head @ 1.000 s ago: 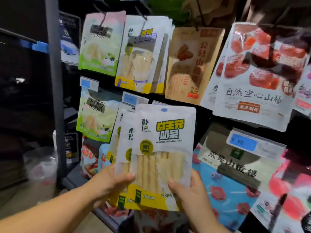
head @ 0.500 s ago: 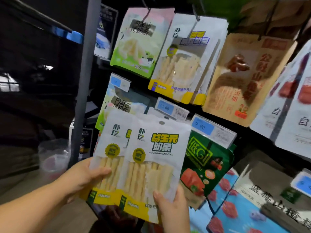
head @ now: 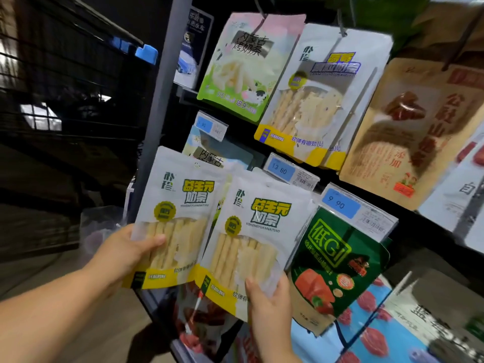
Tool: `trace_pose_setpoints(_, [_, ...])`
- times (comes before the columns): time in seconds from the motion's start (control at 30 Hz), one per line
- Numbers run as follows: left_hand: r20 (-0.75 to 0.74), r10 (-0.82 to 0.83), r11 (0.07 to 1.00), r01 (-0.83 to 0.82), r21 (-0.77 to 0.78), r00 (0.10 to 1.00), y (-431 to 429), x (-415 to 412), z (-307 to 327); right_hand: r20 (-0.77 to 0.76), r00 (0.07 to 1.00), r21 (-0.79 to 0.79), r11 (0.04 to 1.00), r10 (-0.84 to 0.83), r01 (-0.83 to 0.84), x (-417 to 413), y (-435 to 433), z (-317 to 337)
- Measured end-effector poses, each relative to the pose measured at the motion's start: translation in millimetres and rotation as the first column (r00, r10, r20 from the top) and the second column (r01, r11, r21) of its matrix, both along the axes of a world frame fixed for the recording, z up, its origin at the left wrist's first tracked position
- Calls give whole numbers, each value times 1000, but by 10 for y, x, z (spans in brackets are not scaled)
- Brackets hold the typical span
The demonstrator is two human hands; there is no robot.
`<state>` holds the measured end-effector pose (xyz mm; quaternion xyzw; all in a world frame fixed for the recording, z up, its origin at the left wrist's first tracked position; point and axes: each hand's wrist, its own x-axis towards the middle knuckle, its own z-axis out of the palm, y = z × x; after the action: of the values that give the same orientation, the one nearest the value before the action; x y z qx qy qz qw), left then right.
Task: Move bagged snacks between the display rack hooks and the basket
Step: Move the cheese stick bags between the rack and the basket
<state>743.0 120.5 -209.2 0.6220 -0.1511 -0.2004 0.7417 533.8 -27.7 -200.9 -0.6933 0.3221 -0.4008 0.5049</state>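
Left snack bag (head: 180, 221) sits at lower centre of the frame, my left hand (head: 123, 255) clamped on its side edge, thumb over the window; right snack bag (head: 262, 239) overlaps it, my right hand (head: 269, 302) gripping its bottom corner. Whether either hangs on a hook I cannot tell, so I would part the overlapping edges and keep each bag flat while moving it.

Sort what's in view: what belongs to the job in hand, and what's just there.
In the job:
left hand, gripping the left stick bag
right hand, gripping the right stick bag

Just there:
green bag
brown bag
13.80 tag
grey post
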Motion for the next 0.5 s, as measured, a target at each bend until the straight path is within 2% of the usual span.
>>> trace_pose_setpoints(0.13, [-9, 79, 997, -79, 22, 997, -11, -29, 39, -43, 999, 9, 1000, -4, 4, 9, 37, -45])
trace_pose_setpoints(0.37, [9, 111, 991, -111, 80, 994, -11, 19, 24, -37, 999, 27, 999, -23, 24, 37, 30, -104])
trace_pose_setpoints(0.5, [-20, 107, 993, -105, 56, 994, -30, 10, 46, -26, 999, 0, 999, -48, 48, 86, -37, -111])
